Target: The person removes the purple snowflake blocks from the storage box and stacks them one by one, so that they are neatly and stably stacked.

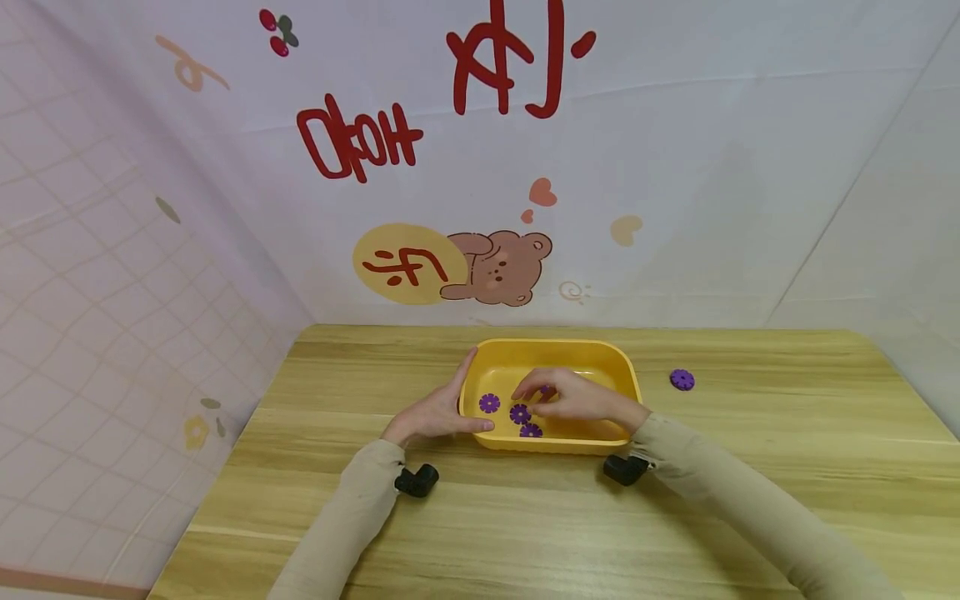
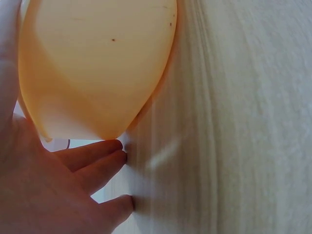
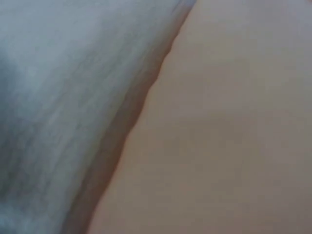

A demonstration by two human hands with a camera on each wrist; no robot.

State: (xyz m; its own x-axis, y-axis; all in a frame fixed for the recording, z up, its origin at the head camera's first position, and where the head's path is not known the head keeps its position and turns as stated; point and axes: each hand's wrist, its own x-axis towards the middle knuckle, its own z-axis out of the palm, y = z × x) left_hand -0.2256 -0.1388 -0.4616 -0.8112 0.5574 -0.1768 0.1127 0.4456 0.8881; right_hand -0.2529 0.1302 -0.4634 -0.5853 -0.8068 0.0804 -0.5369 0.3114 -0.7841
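A yellow plastic basin [image 1: 555,446] stands on the table with several purple notched discs inside, among them one disc [image 1: 489,403] near its left end and another disc [image 1: 520,414] beside the right fingertips. My left hand [image 1: 433,415] rests against the basin's left end, thumb over the front rim. In the left wrist view its fingers [image 2: 100,170] are spread and fairly straight along the outer wall. Over the basin floor, my right hand [image 1: 573,396] has bent fingers, tips apart. Purple shows between thumb and forefinger; whether that piece is held or lies beneath is unclear.
To the right of the basin, a purple disc [image 1: 682,380] lies on the wooden table [image 1: 480,525]. A printed cloth wall [image 1: 675,275] rises behind the table's back edge. Sleeve and skin fill the right wrist view.
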